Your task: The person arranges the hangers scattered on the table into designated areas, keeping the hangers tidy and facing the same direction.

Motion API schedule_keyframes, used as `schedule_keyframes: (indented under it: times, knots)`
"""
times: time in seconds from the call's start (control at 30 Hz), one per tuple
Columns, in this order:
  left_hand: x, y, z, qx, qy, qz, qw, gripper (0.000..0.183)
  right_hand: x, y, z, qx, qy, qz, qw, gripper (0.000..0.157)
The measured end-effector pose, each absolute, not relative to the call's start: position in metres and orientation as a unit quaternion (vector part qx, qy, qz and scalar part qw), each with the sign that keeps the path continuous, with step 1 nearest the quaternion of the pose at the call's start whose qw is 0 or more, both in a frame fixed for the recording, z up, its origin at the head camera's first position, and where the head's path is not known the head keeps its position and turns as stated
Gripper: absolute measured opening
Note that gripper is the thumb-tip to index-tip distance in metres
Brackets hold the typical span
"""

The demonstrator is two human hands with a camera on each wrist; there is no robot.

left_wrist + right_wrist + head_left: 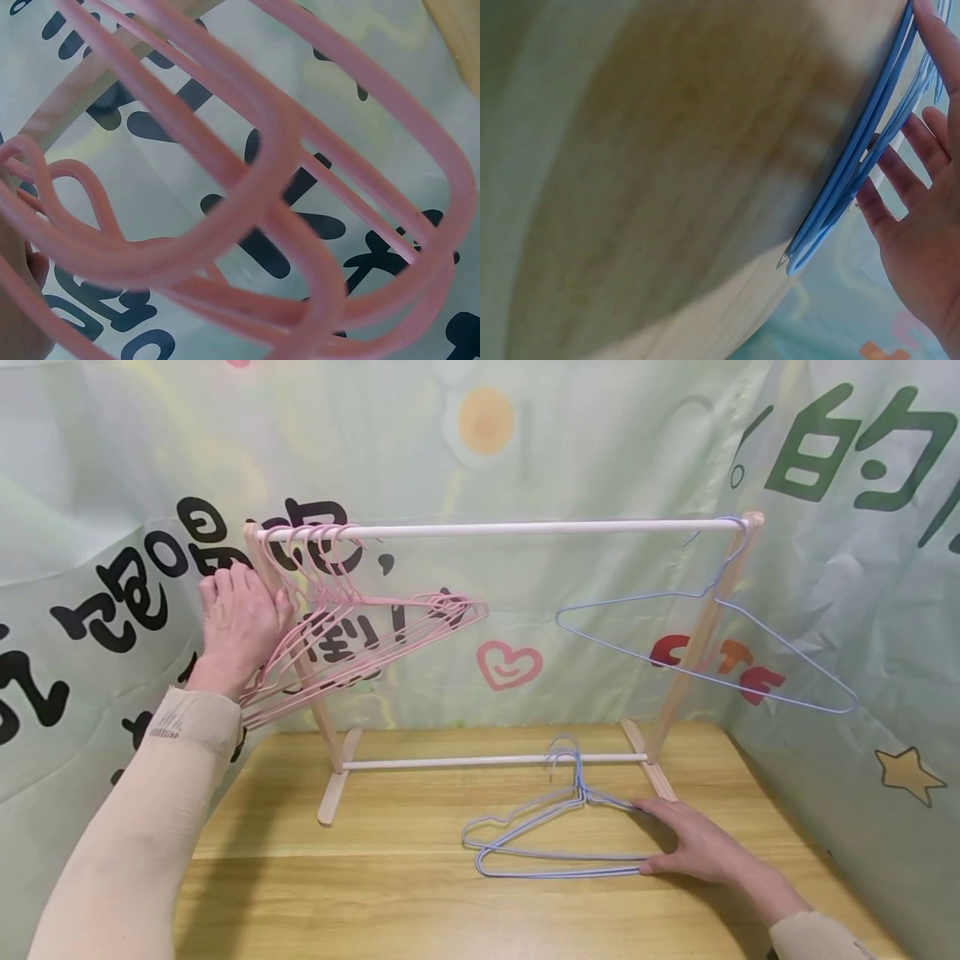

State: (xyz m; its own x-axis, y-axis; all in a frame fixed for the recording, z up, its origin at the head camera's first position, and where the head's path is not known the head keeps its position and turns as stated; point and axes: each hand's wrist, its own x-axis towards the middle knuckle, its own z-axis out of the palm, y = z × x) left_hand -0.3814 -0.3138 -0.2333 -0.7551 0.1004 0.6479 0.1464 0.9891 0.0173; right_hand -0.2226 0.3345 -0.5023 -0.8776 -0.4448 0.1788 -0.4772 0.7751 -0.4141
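Observation:
My left hand (243, 622) grips the upper left post (262, 560) of a small clothes rack, beside several pink hangers (360, 602) hooked on the left end of its rail. In the left wrist view, pink hanger ends (285, 150) fill the foreground and hide most of that hand. On the table lies a small stack of blue hangers (540, 872), hooks pointing toward the rack. Loosely spread, my right hand (701, 843) touches the stack's right end; in the right wrist view the hangers (855, 165) pass between its thumb and fingers.
A single blue hanger (637, 656) hangs at the right end of the white top rail (525, 528). A lower white bar (450, 762) joins the rack's wooden feet (333, 797) on the wooden table (375, 902). Printed cloth (615, 443) surrounds the table behind and at the sides.

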Motion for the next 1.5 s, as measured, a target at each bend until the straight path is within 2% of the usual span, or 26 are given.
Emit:
schedule_keyframes:
  times: [0.73,1.27,1.5]
  knots:
    - [-0.3822,-0.3136,-0.2342,-0.061,-0.939,-0.034,0.337,0.049,-0.2238,0.3327,-0.5026,0.244,-0.936,0.244,0.071,0.092]
    - [-0.3815,-0.3144,-0.2344,-0.061,-0.94,-0.03,0.335,0.049,-0.2207,0.3293,-0.5052,0.249,-0.941,0.21,0.092,0.098]
    - [-0.3807,-0.3135,-0.2333,-0.06,-0.941,-0.027,0.332,0.05,-0.22,0.3299,-0.5052,0.269,-0.936,0.2,0.104,0.091]
